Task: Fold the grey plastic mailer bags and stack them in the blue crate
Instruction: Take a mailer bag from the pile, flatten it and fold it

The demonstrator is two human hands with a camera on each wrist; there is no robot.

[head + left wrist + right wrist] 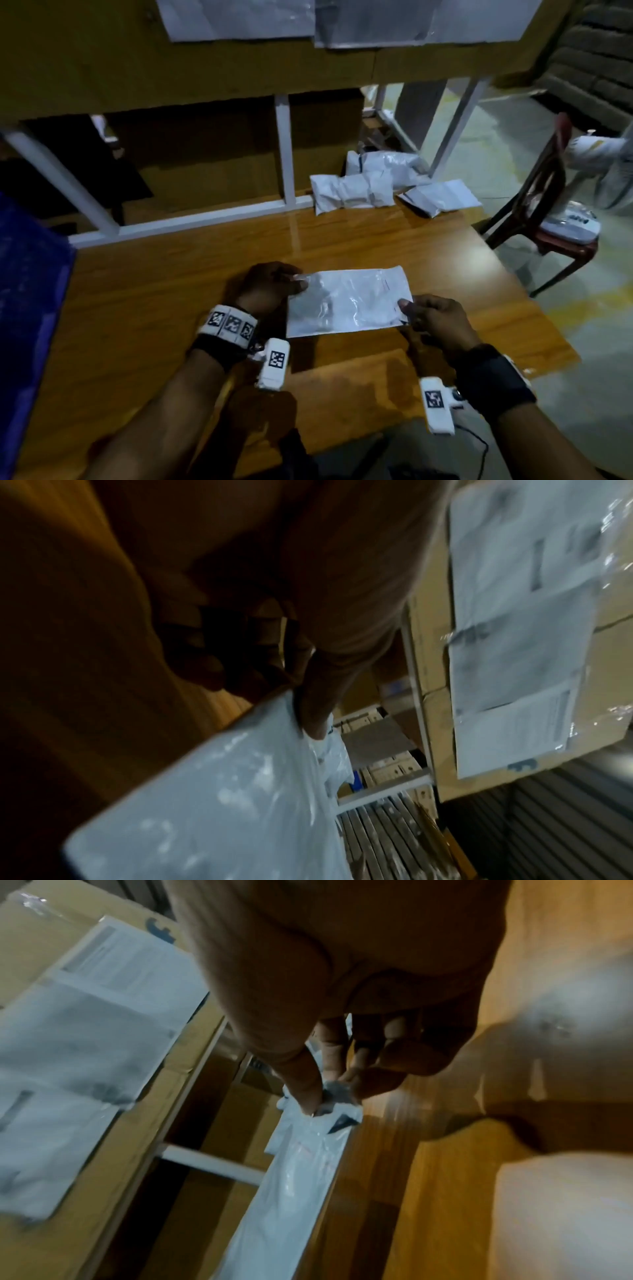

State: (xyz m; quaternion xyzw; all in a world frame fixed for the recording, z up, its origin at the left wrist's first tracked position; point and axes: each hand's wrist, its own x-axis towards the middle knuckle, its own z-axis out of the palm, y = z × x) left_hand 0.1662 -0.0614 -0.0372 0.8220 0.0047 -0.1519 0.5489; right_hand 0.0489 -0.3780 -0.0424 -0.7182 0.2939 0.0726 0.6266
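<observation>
A pale grey mailer bag (346,301) is held flat just above the wooden table (171,291) in the head view. My left hand (274,286) pinches its far left corner between thumb and fingers. My right hand (435,320) pinches its near right corner. The left wrist view shows my thumb on the mailer bag (222,791). In the right wrist view my thumb and fingers pinch a crumpled corner of the mailer bag (301,1164). The blue crate (24,301) stands at the table's left edge.
Several more mailer bags (352,193) lie in a loose pile at the table's far edge. Behind it stands a white-framed rack (286,150) with cardboard boxes (205,61) bearing paper labels. A dark chair (544,205) holding a white parcel stands on the floor to the right.
</observation>
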